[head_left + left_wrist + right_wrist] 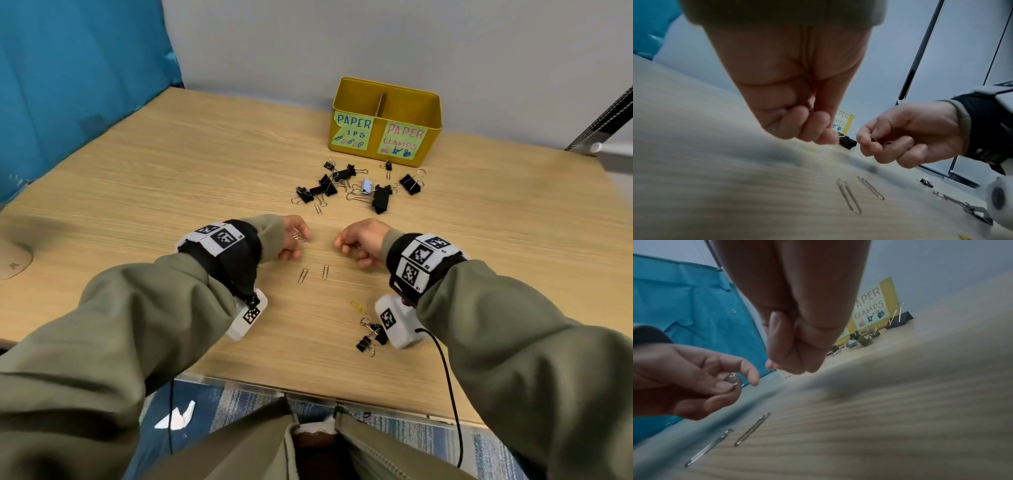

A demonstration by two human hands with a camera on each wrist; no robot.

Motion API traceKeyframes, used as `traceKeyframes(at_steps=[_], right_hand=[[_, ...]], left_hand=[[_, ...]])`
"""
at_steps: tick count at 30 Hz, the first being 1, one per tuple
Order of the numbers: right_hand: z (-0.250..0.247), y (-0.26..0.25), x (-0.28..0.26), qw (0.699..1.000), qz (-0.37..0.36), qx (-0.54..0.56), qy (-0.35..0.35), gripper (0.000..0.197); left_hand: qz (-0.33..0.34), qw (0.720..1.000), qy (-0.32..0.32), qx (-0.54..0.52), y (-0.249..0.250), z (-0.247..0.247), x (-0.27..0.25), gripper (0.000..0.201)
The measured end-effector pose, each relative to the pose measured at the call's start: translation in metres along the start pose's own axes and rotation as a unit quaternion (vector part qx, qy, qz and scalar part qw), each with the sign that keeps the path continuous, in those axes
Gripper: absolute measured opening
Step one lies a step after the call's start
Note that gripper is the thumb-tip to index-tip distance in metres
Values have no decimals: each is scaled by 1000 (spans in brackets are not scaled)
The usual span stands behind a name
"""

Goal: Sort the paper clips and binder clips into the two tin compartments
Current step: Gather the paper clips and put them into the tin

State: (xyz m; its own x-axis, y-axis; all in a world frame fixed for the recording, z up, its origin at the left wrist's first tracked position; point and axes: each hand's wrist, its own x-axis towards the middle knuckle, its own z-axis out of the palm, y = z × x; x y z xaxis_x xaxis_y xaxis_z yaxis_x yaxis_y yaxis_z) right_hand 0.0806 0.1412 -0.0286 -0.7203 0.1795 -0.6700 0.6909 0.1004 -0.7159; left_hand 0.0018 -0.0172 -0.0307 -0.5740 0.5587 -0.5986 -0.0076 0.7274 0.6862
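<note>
My left hand (295, 238) hovers over the table's middle and pinches a small bunch of silver paper clips (733, 380). Facing it, my right hand (356, 241) pinches a paper clip (873, 138) between thumb and fingers. Two silver paper clips (302, 275) (325, 272) lie on the wood just below the hands. A gold paper clip (358, 307) lies nearer me. A heap of black binder clips (356, 186) sits in front of the yellow tin (428, 109), which has a cardboard divider (381, 102) and labels "PAPER CLIPS" left, "PAPER CLAMPS" right.
Two small black binder clips (370, 337) lie by my right wrist camera, near the table's front edge. One more paper clip (318, 208) lies below the heap. A teal cloth (68, 85) hangs at the left, a grey wall behind the tin.
</note>
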Motion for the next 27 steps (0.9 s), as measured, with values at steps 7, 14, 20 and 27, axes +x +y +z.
traceKeyframes(at_steps=[7, 14, 20, 27], right_hand=[[16, -3, 0, 979, -47, -197, 24, 8], [26, -5, 2, 856, -114, -505, 3, 18], [24, 6, 10, 825, -127, -551, -4, 7], [17, 16, 2, 810, -121, -573, 6, 12]], left_hand=[[-55, 963, 14, 264, 12, 18, -13, 35], [-98, 943, 18, 316, 11, 36, -4, 20], [-100, 940, -3, 327, 13, 41, -5, 23], [-87, 944, 6, 319, 18, 46, -13, 33]])
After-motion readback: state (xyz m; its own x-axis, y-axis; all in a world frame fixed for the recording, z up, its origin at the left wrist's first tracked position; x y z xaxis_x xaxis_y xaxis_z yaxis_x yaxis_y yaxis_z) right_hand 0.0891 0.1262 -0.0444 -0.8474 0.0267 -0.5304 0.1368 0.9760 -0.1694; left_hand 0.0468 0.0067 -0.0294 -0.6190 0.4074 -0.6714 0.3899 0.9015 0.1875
